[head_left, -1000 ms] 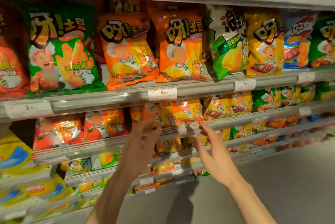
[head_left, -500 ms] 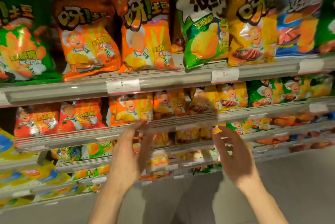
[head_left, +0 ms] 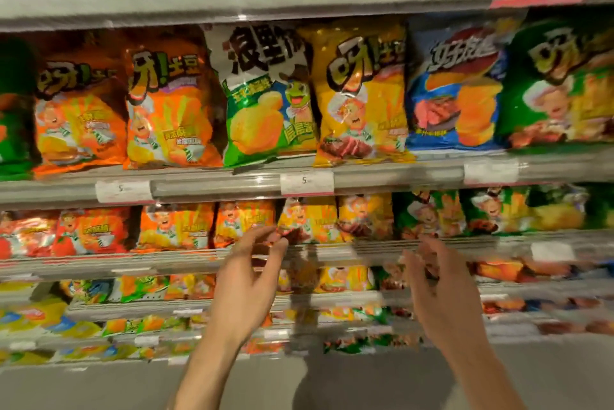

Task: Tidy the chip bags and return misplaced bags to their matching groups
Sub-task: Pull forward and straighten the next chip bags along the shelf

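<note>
Shelves of chip bags, grey floor

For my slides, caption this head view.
Both empty hands, left hand and right hand, reach toward small chip bags on the shelf.

Two bare forearms are raised from the lower edge toward twelve o'clock. The left hand is held up with fingers loosely curled; the right hand, blurred, is spread open, palm turned toward nine o'clock.
</note>
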A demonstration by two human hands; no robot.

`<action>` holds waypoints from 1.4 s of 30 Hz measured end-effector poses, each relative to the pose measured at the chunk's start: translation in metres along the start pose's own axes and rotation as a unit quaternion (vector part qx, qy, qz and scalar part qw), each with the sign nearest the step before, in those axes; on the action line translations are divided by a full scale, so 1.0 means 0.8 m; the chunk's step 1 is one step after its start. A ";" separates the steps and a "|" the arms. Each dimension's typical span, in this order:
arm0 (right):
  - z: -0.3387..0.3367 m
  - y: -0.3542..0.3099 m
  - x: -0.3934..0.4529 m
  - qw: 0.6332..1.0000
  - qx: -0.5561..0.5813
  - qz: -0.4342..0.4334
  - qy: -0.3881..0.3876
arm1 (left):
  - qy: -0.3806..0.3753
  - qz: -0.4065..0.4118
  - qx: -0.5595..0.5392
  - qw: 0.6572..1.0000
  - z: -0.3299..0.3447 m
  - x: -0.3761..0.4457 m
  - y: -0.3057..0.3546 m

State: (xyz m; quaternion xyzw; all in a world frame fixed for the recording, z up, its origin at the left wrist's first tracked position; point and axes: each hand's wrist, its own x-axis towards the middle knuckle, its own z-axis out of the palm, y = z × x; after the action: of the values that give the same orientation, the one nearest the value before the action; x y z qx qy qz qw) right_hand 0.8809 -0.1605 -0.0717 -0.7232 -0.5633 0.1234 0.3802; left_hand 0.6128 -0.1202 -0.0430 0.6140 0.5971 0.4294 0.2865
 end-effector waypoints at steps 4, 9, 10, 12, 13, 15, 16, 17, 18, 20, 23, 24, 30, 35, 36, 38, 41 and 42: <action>0.006 -0.007 0.031 0.993 -0.030 -0.087 0.068 | 0.031 0.024 -0.013 0.999 0.003 0.033 0.018; 0.017 -0.051 0.080 0.968 -0.082 -0.208 0.110 | 0.098 0.091 0.009 0.991 -0.019 0.076 0.038; 0.019 -0.062 0.091 0.963 -0.091 -0.227 0.112 | 0.112 0.100 0.014 0.989 -0.026 0.083 0.041; 0.021 -0.086 0.110 0.954 -0.106 -0.254 0.120 | 0.133 0.119 0.031 0.983 -0.037 0.097 0.048; 0.022 -0.098 0.118 0.951 -0.113 -0.260 0.125 | 0.141 0.131 0.044 0.980 -0.041 0.103 0.052; 0.025 -0.115 0.131 0.934 -0.137 -0.293 0.149 | 0.163 0.154 0.071 0.972 -0.049 0.114 0.061; 0.028 -0.120 0.136 0.920 -0.148 -0.324 0.164 | 0.177 0.163 0.084 0.967 -0.052 0.121 0.065; 0.031 -0.123 0.140 0.905 -0.152 -0.356 0.173 | 0.189 0.168 0.098 0.962 -0.054 0.129 0.069; 0.035 -0.123 0.144 0.892 -0.154 -0.386 0.177 | 0.195 0.168 0.113 0.960 -0.056 0.138 0.072; 0.041 -0.122 0.150 0.872 -0.160 -0.431 0.168 | 0.186 0.157 0.130 0.961 -0.055 0.155 0.078; 0.047 -0.117 0.153 0.854 -0.176 -0.464 0.155 | 0.147 0.130 0.099 0.976 -0.050 0.174 0.083; 0.048 -0.116 0.154 0.852 -0.179 -0.468 0.151 | 0.134 0.123 0.088 0.979 -0.048 0.179 0.083; 0.048 -0.112 0.161 0.866 -0.152 -0.459 0.125 | 0.056 0.103 -0.019 0.993 -0.058 0.203 0.070; 0.052 -0.114 0.162 0.875 -0.129 -0.451 0.117 | 0.065 0.095 -0.040 0.993 -0.058 0.205 0.071; 0.053 -0.114 0.162 0.877 -0.123 -0.450 0.118 | 0.068 0.091 -0.042 0.993 -0.056 0.206 0.071; 0.054 -0.114 0.161 0.879 -0.118 -0.447 0.116 | 0.067 0.085 -0.044 0.993 -0.056 0.206 0.070; 0.054 -0.115 0.163 0.886 -0.119 -0.437 0.100 | 0.060 0.082 -0.045 0.994 -0.057 0.207 0.068; 0.054 -0.116 0.163 0.889 -0.119 -0.432 0.092 | 0.058 0.082 -0.041 0.994 -0.057 0.206 0.069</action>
State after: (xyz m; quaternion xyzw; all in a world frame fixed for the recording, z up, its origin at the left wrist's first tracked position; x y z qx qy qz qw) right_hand 0.8317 -0.0172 -0.0049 -0.4562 -0.7930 -0.1884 0.3572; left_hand 0.5862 0.0269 0.0566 0.6226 0.5420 0.5106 0.2405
